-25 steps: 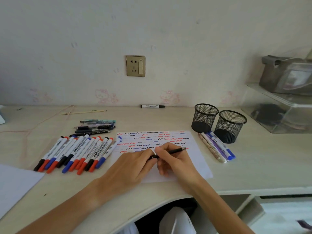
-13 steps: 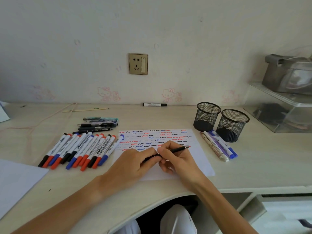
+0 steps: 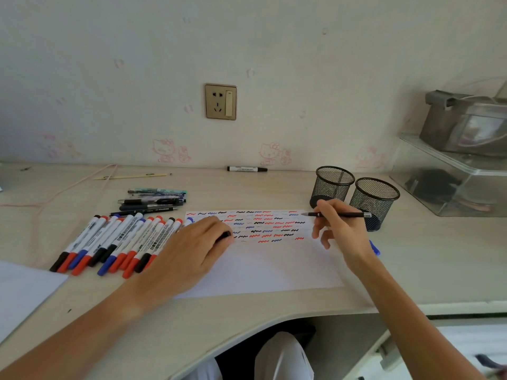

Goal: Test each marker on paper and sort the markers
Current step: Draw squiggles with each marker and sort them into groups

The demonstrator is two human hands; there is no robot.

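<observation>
Right hand (image 3: 340, 229) pinches black pen (image 3: 338, 214) — left hand (image 3: 192, 248) grips cap (image 3: 225, 235)

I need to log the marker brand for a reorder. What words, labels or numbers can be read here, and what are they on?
No text reads with certainty.
Row of whiteboard markers: black barrel print, too small and blurred to read.
Marker by the wall: label print, illegible.
Dark pens: white lettering, illegible.
Black pen in the right hand: tiny pale mark, unreadable.
Wall socket: no text visible.

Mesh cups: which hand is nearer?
Right. The right hand holds a thin black pen just in front of the two mesh cups, the pen's end overlapping the nearer cup. The left hand rests on the paper, well to their left.
</observation>
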